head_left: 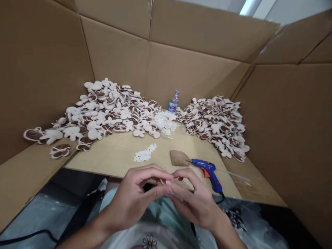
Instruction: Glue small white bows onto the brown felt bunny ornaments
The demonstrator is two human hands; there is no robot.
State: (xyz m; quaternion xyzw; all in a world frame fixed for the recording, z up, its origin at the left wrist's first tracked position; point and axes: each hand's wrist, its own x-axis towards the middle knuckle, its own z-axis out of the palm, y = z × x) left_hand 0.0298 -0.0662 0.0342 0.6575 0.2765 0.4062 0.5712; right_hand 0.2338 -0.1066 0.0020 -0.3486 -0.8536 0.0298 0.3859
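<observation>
The fingers (164,177) of both hands meet in the middle, with the tips bent in and touching. The left hand (135,195) and the right hand (197,200) are in front of the person's tummy, by the near edge of the worktop (116,148). I can't tell if the fingers are pinching something tiny, because the tips hide that spot.

Just past the right hand, the blue glue gun (204,164) lies on its side. It has an orange trigger (206,172) and a little red light. Its tip touches or sits just over a brown pad (178,158). A see-through glue stick (234,175) pokes out of its back.

Past the left hand, small white pieces (144,154) lie in a loose bunch on the worktop. Farther back, more white bits sit in a crinkly see-through bag (165,121). A water bottle (173,103) stands up behind the bag.

A big heap of soft white and brown shapes (111,109) is on the left, and another heap (218,119) is on the right. Many shapes have thin string bows. Tall cardboard walls (181,65) go around the back and sides.
</observation>
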